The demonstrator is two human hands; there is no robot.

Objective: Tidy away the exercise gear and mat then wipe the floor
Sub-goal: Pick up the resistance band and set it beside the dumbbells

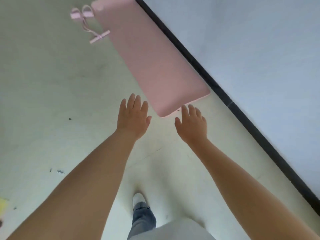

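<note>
A long pink exercise mat [147,58] lies flat on the pale floor, running along the wall from the near centre to the far top. Left of its far end lies a pink pedal resistance band [90,23] with two foot loops and a bar handle. My left hand [133,118] is held out palm down, fingers apart, just left of the mat's near edge and holding nothing. My right hand [192,123] is stretched out the same way, its fingertips close to the mat's near edge; whether they touch it I cannot tell.
A black skirting strip [225,94] runs diagonally along a pale blue wall [259,49] on the right. The floor [52,84] has dark specks and smudges at the left. A yellow thing [2,205] shows at the left edge. My foot in a white shoe [138,198] is below.
</note>
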